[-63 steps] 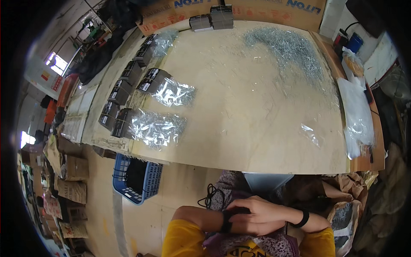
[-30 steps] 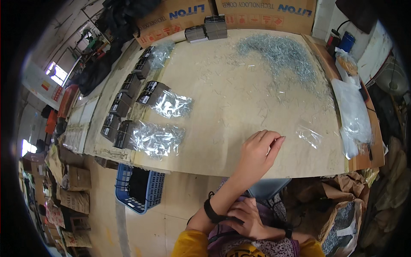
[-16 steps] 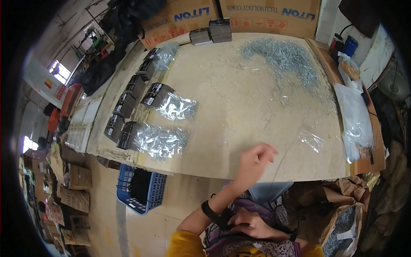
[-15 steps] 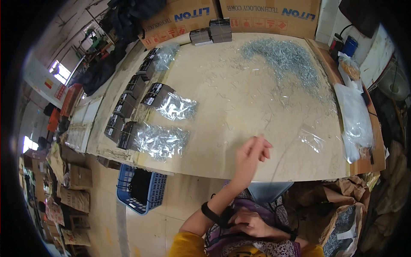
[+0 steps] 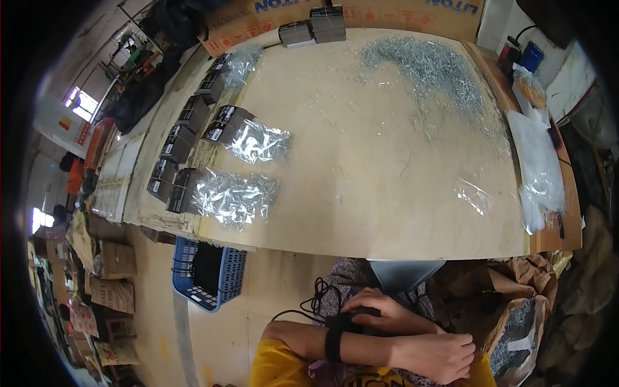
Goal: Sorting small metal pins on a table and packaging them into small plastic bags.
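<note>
My left arm lies across my lap, and its hand [image 5: 433, 358] is at the right with its fingers curled in, nothing visible in them. A black band [image 5: 333, 345] circles the left wrist. My right hand [image 5: 382, 311] reaches over from the right, its fingers bent around a small dark object [image 5: 342, 321] on the left wrist, with black cables beside it. The object is partly covered by the fingers. Both hands are off the table [image 5: 361, 226], near its front edge. On the table lie clear bags of small metal pieces [image 5: 235, 198] beside banded stacks of dark cards [image 5: 182, 190].
A pile of thin metal pieces [image 5: 429, 71] spreads at the far right. An empty-looking clear bag [image 5: 474, 195] lies near the right edge, plastic bags [image 5: 538, 161] beside it. A blue basket [image 5: 230, 277] stands on the floor; a paper sack [image 5: 516, 342] is at lower right.
My left hand has drawn back from above the table to my lap, crossing to the right. My right hand has stayed low and now rests at the left wrist. The view has shifted slightly.
</note>
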Available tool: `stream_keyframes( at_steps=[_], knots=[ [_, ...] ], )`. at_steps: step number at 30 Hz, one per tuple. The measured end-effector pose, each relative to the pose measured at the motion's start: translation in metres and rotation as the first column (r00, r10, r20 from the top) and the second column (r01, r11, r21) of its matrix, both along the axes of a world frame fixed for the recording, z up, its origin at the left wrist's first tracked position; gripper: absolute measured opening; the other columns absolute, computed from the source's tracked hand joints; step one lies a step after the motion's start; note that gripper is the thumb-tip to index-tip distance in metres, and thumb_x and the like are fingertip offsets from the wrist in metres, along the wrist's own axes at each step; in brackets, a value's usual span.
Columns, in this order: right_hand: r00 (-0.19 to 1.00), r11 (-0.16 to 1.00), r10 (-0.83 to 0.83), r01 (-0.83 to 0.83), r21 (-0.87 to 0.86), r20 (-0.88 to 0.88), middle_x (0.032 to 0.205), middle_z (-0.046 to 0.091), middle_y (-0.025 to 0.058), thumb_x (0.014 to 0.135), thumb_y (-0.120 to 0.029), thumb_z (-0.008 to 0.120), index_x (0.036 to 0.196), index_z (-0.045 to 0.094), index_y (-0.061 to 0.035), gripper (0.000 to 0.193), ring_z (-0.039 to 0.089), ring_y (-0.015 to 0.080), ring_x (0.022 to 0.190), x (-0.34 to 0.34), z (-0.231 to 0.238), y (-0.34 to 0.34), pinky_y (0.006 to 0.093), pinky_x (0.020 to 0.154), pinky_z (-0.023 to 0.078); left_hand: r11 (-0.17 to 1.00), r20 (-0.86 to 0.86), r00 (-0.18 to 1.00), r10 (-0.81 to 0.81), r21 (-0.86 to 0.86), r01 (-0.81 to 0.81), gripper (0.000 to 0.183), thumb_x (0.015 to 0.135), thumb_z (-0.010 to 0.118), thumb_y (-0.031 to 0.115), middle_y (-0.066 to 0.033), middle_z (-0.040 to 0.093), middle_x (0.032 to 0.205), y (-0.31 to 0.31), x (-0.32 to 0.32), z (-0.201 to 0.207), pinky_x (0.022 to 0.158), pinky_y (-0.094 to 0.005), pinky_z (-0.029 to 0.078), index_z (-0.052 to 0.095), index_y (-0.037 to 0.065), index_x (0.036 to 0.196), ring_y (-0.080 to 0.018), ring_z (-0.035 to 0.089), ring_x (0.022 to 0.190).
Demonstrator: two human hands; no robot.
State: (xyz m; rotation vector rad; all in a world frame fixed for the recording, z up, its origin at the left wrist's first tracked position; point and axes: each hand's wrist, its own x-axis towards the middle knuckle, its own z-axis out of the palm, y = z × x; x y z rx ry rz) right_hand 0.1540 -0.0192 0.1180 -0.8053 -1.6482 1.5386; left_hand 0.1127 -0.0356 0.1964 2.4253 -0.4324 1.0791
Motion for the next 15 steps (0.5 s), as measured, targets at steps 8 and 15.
stream_keyframes(
  at_steps=[8, 15],
  knots=[
    [0.998, 0.998, -0.034, 0.037, 0.056, -0.048, 0.11, 0.061, 0.0053, 0.083, -0.012, 0.076, 0.11, 0.07, -0.0086, 0.028, 0.054, 0.0208, 0.108, 0.0, 0.012, -0.001, 0.0342, 0.091, 0.044, 0.993, 0.074, 0.996, 0.046, 0.107, -0.054, 0.028, 0.089, 0.06, 0.028, 0.0036, 0.048, 0.063, -0.005, 0.009, -0.004, 0.059, -0.0297, 0.034, 0.052, 0.017, 0.064, -0.0153, 0.047, 0.062],
    [0.994, 0.979, -0.098, 0.105, 0.177, -0.045, 0.105, 0.063, 0.0085, 0.081, -0.001, 0.075, 0.107, 0.071, -0.0039, 0.027, 0.062, 0.0218, 0.092, -0.006, 0.009, -0.005, 0.0322, 0.077, 0.051, 0.988, -0.111, 0.992, 0.059, 0.147, -0.042, 0.017, 0.08, 0.059, 0.02, -0.0002, 0.06, 0.069, -0.024, 0.01, -0.021, 0.065, -0.0317, 0.037, 0.065, 0.006, 0.07, -0.0182, 0.056, 0.072]
  ],
)
